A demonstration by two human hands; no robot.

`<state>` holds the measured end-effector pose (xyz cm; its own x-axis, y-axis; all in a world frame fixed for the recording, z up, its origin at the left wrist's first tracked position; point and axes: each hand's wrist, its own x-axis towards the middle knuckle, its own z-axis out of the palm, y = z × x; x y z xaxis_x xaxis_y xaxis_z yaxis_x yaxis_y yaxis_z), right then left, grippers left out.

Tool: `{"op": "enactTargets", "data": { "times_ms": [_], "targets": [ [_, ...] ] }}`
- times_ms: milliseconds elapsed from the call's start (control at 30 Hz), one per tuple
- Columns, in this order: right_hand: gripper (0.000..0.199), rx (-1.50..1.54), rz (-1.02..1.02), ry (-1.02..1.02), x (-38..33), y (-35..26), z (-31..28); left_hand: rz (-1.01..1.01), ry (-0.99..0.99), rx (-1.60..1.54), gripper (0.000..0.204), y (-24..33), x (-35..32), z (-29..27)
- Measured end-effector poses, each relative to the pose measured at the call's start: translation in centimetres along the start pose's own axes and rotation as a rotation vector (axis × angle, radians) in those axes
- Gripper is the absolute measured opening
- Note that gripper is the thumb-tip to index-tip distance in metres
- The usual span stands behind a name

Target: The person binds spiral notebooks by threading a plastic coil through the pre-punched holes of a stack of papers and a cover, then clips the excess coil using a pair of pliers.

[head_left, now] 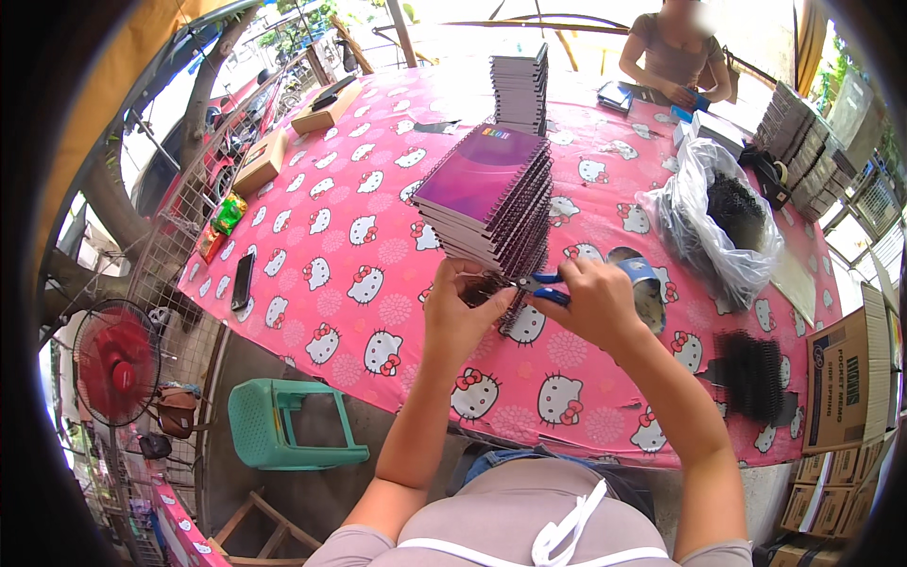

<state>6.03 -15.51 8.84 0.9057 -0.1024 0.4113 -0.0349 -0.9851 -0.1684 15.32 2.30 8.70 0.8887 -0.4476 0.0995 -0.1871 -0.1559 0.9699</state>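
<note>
My left hand (461, 307) is closed around a small spiral-bound notebook (480, 289), its fingers hiding most of the cover. The dark coil (511, 317) at the notebook's right edge points up toward me. My right hand (593, 295) grips pliers (546, 288) with blue handles, and their jaws meet the end of the coil beside my left thumb. Just beyond both hands rises a tall, leaning stack of purple notebooks (482, 180), with black spirals along its right side. Right of my right hand lies a round blue-and-white roll or tin (644, 288), partly hidden.
A plastic bag (675, 222) of black coils and a heap of black coils (751, 373) lie on the right, near a cardboard box (841, 378). Another notebook stack (519, 90) stands behind. A phone (243, 282) lies left, above a green stool (260, 425). Across the table sits a person (673, 57).
</note>
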Motion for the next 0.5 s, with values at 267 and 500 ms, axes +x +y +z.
{"op": "enactTargets", "data": {
  "times_ms": [267, 500],
  "targets": [
    [0.049, -0.052, -0.019, 0.129, -0.7, 0.2, 0.2, -0.139, 0.017, 0.002, 0.043, -1.3, 0.2, -0.7],
    [0.052, 0.070, 0.219, -0.341, -0.1, -0.4, 0.8, 0.067, 0.048, 0.037, 0.046, -2.2, 0.5, -0.1]
  ]
}}
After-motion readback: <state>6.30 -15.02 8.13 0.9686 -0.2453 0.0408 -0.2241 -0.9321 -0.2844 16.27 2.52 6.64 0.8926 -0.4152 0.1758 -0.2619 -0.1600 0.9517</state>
